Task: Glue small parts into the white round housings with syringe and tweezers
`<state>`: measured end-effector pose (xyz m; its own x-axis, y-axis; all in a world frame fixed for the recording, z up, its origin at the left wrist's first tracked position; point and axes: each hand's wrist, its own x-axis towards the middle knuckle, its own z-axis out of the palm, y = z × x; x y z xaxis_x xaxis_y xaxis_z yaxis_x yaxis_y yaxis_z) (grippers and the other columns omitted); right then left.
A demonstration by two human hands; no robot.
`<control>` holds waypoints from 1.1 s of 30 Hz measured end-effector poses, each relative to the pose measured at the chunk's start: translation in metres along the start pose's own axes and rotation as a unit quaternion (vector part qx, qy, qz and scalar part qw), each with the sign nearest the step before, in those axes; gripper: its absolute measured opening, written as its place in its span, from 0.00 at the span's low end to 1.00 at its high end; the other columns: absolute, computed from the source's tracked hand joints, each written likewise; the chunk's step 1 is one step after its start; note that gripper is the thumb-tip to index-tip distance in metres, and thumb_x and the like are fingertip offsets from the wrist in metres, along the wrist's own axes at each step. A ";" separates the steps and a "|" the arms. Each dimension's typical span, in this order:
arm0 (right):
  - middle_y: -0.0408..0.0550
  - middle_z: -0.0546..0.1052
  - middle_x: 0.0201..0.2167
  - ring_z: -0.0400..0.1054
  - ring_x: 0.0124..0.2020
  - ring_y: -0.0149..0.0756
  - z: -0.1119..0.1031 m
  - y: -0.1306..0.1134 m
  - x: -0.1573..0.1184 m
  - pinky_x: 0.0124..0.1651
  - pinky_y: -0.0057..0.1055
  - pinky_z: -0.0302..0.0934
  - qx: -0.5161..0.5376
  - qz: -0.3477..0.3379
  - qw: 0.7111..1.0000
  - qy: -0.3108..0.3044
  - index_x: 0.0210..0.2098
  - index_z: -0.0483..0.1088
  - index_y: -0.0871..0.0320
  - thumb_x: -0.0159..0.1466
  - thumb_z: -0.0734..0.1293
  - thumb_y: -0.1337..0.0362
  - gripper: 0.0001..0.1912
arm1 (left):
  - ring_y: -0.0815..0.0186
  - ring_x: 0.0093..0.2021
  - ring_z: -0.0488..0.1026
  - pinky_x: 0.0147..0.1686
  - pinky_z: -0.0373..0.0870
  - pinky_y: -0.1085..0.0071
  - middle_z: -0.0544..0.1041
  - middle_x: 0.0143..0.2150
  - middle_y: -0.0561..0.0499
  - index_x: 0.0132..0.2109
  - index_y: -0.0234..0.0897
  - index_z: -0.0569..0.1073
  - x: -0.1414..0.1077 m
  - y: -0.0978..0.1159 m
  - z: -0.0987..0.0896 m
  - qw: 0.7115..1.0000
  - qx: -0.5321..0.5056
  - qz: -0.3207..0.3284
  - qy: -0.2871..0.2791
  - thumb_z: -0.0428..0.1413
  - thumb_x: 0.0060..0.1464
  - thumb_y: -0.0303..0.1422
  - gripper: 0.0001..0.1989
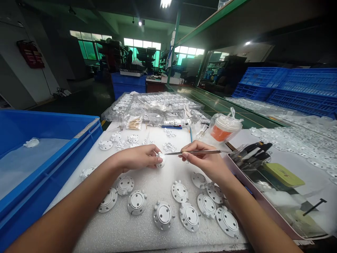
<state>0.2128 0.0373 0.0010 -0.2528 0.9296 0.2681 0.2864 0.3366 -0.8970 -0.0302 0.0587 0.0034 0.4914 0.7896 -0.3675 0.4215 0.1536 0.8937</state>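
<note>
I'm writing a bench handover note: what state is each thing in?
Left hand: gripping small white part
Right hand: gripping tweezers
Tweezers: nearly level; tips too small to judge
White discs: lying on foam sheet
Cotton swabs: bagged
Orange-and-white cup: lidded, bagged
Blue bin: open-topped
Tool box: open
Ceiling light: lit

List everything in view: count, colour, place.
Round parts: over a dozen, white, on foam
Foam sheet: one, white, centre
Small pieces: several piles, white, mid-foam
Swabs: one bundle, tan, foam's far end
Cup: one, white and orange, right of swabs
Toolbox: one, pinkish, right
Bin: one, blue, left
Crates: several, blue, right background
Trays: count unclear, clear, beyond foam
Wall fixture: one, red, left
Tweezers: one, silvery, centre right
Left hand: one, bare, holding white part
Right hand: one, bare, holding tweezers
</note>
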 end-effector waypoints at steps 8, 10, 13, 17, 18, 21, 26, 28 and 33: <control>0.47 0.78 0.27 0.71 0.30 0.36 0.005 0.003 0.001 0.33 0.31 0.64 -0.004 0.006 1.000 -0.018 0.28 0.72 0.57 0.57 0.73 0.53 0.14 | 0.55 0.48 0.75 0.46 0.68 0.66 0.76 0.45 0.47 0.49 0.42 0.71 -0.002 0.001 0.000 1.000 0.002 -0.003 0.003 0.64 0.47 0.45 0.23; 0.47 0.77 0.27 0.71 0.30 0.36 0.004 0.002 0.001 0.33 0.31 0.63 -0.002 0.005 1.000 -0.021 0.28 0.72 0.57 0.57 0.73 0.53 0.13 | 0.55 0.48 0.75 0.46 0.68 0.66 0.76 0.46 0.47 0.49 0.42 0.71 -0.002 0.001 0.000 1.000 0.003 -0.002 0.002 0.63 0.48 0.45 0.23; 0.46 0.77 0.27 0.70 0.30 0.35 0.003 0.001 0.000 0.32 0.30 0.62 -0.003 -0.001 1.000 -0.027 0.28 0.72 0.57 0.58 0.72 0.55 0.12 | 0.55 0.49 0.75 0.47 0.68 0.65 0.75 0.46 0.47 0.49 0.42 0.71 -0.001 0.000 -0.001 1.000 0.006 -0.001 -0.001 0.62 0.49 0.45 0.22; 0.46 0.77 0.27 0.69 0.30 0.35 0.002 0.002 0.000 0.32 0.30 0.61 -0.007 -0.003 0.999 -0.033 0.28 0.72 0.57 0.58 0.72 0.57 0.11 | 0.55 0.49 0.75 0.47 0.67 0.65 0.76 0.46 0.47 0.50 0.42 0.70 -0.001 -0.002 -0.002 1.000 0.012 -0.001 -0.004 0.62 0.50 0.46 0.22; 0.47 0.77 0.27 0.69 0.30 0.35 0.002 0.002 0.000 0.32 0.30 0.61 -0.008 -0.002 0.999 -0.034 0.28 0.72 0.57 0.58 0.72 0.56 0.11 | 0.55 0.50 0.75 0.47 0.67 0.65 0.75 0.46 0.47 0.50 0.42 0.70 -0.002 -0.002 -0.002 1.000 0.014 -0.001 -0.005 0.62 0.51 0.46 0.22; 0.47 0.77 0.27 0.70 0.30 0.36 0.003 0.002 0.000 0.33 0.31 0.61 -0.008 0.000 0.999 -0.036 0.28 0.72 0.57 0.58 0.72 0.56 0.11 | 0.55 0.50 0.74 0.48 0.67 0.64 0.75 0.47 0.47 0.50 0.42 0.70 -0.002 -0.002 -0.002 1.000 0.017 0.000 -0.010 0.61 0.52 0.46 0.22; 0.47 0.77 0.27 0.70 0.31 0.35 0.003 0.003 -0.001 0.34 0.31 0.62 -0.007 0.004 0.999 -0.035 0.29 0.72 0.57 0.58 0.72 0.57 0.11 | 0.54 0.51 0.74 0.47 0.67 0.65 0.75 0.48 0.46 0.51 0.42 0.69 -0.001 -0.001 -0.002 1.000 0.017 0.000 -0.009 0.61 0.51 0.46 0.23; 0.47 0.77 0.28 0.70 0.31 0.36 0.002 0.003 -0.001 0.33 0.31 0.62 -0.002 0.008 0.999 -0.031 0.29 0.72 0.57 0.58 0.73 0.56 0.11 | 0.54 0.51 0.74 0.48 0.67 0.65 0.75 0.48 0.46 0.51 0.41 0.69 0.000 0.000 -0.003 1.000 0.019 -0.002 -0.012 0.61 0.51 0.46 0.23; 0.45 0.76 0.27 0.70 0.31 0.34 -0.001 0.005 0.000 0.34 0.29 0.62 0.098 0.018 0.995 -0.005 0.29 0.72 0.57 0.56 0.75 0.59 0.10 | 0.55 0.49 0.75 0.47 0.68 0.64 0.75 0.47 0.47 0.52 0.40 0.69 0.000 -0.001 -0.005 1.000 0.023 -0.003 -0.017 0.62 0.50 0.46 0.25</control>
<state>0.2153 0.0391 -0.0029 -0.2559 0.9384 0.2322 0.1103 0.2669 -0.9574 -0.0339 0.0618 0.0040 0.5139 0.7679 -0.3825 0.4592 0.1304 0.8787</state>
